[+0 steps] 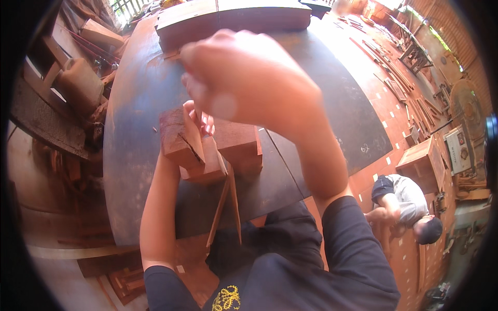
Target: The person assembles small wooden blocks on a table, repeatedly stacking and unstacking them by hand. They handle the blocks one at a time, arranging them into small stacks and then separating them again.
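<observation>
My left arm passes behind a reddish-brown wooden block (179,129) with a dark crack in its side. Beyond the block, the curled fingers of my left hand (205,122) show, closed against the wood; much of the hand is hidden. My right hand (228,70) is raised just above and beyond, in a blurred fist; what it holds, if anything, cannot be made out. Beside the cracked block sits another wooden block (238,140). Two thin wooden strips (220,212) stick out below the blocks toward my lap.
The dark worktable (332,98) has a seam across it. A large wooden beam (233,20) lies at its far edge. At left stands a tan plastic jug (80,83). A person (407,202) crouches at right on the tiled floor, near a wooden box (423,160) and scattered wood strips.
</observation>
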Demonstrator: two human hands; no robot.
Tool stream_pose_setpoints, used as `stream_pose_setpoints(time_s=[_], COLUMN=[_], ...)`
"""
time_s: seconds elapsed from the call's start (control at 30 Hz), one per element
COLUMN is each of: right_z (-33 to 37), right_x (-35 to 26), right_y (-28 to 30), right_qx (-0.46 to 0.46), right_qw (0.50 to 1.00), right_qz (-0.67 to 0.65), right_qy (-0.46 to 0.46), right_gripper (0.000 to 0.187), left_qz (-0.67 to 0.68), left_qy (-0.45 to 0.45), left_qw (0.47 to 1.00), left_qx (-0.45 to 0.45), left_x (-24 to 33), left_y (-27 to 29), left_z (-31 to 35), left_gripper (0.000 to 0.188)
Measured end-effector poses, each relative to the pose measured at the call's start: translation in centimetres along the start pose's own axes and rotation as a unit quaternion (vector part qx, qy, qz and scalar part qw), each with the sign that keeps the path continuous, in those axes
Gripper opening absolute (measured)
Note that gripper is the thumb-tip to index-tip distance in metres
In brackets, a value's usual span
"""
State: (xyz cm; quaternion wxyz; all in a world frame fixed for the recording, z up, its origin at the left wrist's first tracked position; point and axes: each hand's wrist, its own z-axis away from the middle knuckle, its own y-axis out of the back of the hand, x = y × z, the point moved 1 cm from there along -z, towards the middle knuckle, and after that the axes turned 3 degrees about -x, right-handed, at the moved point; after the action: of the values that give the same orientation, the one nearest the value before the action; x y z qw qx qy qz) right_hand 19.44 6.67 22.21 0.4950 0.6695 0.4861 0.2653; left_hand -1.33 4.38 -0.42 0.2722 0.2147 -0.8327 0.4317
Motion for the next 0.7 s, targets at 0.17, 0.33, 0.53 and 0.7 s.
stream_pose_setpoints(time_s=[0.17,0.33,0.53,0.7], right_z=[2.8,10.3,14.0,13.9], right_x=[-1.1,-4.9,-5.9,-6.6], right_y=[2.4,0.4,-5.2,-8.4], right_qx=[0.277,-0.104,-0.168,-0.143], right_qw=[0.95,0.958,0.951,0.933], right_qz=[-0.09,-0.052,0.064,0.125], right_qy=[0.115,0.261,0.25,0.306], right_gripper=[0.009,0.019,0.064,0.057], left_qz=[0.026,0.011,0.014,0.057], left_qy=[-0.042,-0.067,-0.045,-0.038], left_qw=[0.997,0.997,0.997,0.994], left_qx=[0.067,0.046,0.06,0.086], left_x=[0.4,1.2,0.0,0.1], left_y=[-3.2,-1.5,-1.1,-1.1], left_z=[-1.2,-0.3,-0.6,-0.4], left_gripper=[0.046,0.048,0.04,0.036])
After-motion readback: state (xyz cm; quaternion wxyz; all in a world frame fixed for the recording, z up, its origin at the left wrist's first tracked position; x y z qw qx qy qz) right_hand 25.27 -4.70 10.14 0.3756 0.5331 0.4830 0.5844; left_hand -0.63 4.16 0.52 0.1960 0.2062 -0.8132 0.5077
